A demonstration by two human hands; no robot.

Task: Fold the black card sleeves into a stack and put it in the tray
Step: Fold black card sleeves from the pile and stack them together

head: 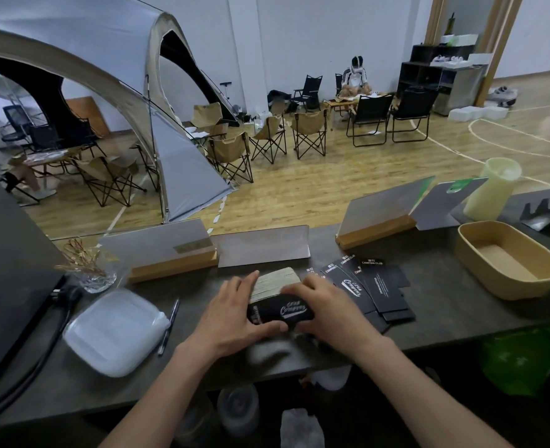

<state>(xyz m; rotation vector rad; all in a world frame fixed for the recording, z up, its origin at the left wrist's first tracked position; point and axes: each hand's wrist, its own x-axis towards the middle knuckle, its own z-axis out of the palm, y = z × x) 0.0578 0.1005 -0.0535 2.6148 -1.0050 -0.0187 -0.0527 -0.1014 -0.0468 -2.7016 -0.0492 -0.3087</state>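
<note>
A thick stack of folded black card sleeves (280, 310) with white lettering stands on the dark counter, its pale edges facing up. My left hand (234, 313) grips its left side, thumb under the front face. Gripping the stack's right side is my right hand (327, 310), with fingers laid over the top. Several flat, unfolded black sleeves (380, 289) lie fanned out just right of my hands. The tan tray (512, 289) sits empty at the right end of the counter.
A white plastic lid (115, 331) and a pen (169, 324) lie to the left. Sign holders on wooden bases (170, 263) line the counter's back edge. A glass vase (97, 279), a black box (8, 270) and a pale cup (493, 192) stand nearby.
</note>
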